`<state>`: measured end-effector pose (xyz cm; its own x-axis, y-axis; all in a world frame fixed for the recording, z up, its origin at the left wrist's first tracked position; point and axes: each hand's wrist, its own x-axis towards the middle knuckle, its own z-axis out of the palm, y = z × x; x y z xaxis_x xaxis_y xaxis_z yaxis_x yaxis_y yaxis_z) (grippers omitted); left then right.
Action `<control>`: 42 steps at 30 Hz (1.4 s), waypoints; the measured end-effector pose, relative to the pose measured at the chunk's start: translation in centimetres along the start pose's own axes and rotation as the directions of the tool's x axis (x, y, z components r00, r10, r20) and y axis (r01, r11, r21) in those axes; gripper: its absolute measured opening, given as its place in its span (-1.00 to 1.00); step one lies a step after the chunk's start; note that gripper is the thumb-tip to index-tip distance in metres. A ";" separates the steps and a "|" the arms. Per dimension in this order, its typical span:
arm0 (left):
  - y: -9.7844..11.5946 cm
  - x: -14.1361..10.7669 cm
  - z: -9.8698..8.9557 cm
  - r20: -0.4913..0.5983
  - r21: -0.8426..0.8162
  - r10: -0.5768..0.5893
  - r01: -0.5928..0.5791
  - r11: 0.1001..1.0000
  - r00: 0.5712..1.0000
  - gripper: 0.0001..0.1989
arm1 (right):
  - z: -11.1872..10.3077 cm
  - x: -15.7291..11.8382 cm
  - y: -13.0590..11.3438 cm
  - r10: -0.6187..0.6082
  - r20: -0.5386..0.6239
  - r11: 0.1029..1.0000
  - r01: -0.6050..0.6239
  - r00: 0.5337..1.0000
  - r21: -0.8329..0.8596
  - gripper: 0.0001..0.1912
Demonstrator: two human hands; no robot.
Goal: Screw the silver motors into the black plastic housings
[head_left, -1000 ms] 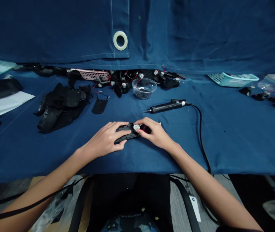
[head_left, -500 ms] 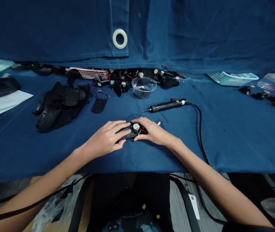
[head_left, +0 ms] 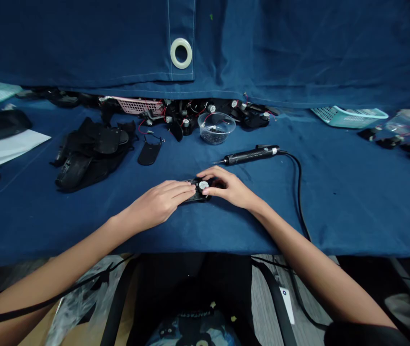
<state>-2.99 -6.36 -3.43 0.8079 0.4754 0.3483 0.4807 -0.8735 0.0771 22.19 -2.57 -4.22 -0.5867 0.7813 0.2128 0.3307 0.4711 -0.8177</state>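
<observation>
Head view: nearest is the wearer's dark lap, between two black chair arms. Above it spreads the blue-covered table (head_left: 197, 235).

Two hands meet at its middle, over one black shell (head_left: 196, 196) carrying one round white part (head_left: 204, 185) towards its right end. The left hand (head_left: 163, 198) lies with fingers together across the shell's left end; its thumb is hidden, so I cannot tell whether it grips or only presses. The right hand (head_left: 234, 190) curves around the shell's other end, thumb up against the round part, index finger out along the far side; whether it pinches cannot be told.

Half a second ago the left fingers were spread and the right thumb sat down by the shell's near edge. Now the fingers have closed up and the thumb has risen, suggesting that attention has gone from the shell to the round part.

Just beyond lies one electric screwdriver (head_left: 251, 155), untouched, its cable trailing right. Further left are one flat black piece (head_left: 149, 153) and one heap of black parts (head_left: 94, 154).

Farther back stands one clear tub (head_left: 228, 132) with small dark bits inside, before a wired jumble (head_left: 186, 113) too tangled to count. Three baskets show: one pink (head_left: 138, 105), two teal (head_left: 352, 118). Last hangs one blue curtain (head_left: 298, 53) with one pale ring (head_left: 173, 53).
</observation>
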 end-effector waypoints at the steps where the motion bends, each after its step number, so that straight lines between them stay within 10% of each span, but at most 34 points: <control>1: 0.0 0.0 0.0 -0.004 -0.004 -0.003 0.003 1.000 1.000 -0.56 | 0.0 0.0 -0.1 -0.018 -0.008 1.000 0.018 1.000 -0.022 -0.62; 21: -0.9 0.0 -0.3 0.070 -0.070 0.008 -0.003 0.998 0.998 -0.51 | -0.1 0.3 0.0 -0.101 0.051 0.977 0.108 0.994 -0.184 -0.76; 28: -0.4 0.3 -0.6 0.057 -0.038 0.005 -0.002 0.999 0.998 -0.55 | -0.1 0.1 -0.6 -0.060 0.087 0.988 0.072 0.994 -0.137 -0.40; 42: -1.1 -0.3 0.4 0.026 -0.010 0.038 -0.038 0.999 0.999 -0.58 | 0.3 -0.1 -0.6 -0.085 0.084 0.984 0.097 0.993 -0.152 -0.39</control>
<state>-3.60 -5.48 -4.02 0.8340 0.4445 0.3269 0.4464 -0.8918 0.0738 21.85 -3.07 -3.89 -0.6730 0.7011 0.2357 0.3808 0.6017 -0.7021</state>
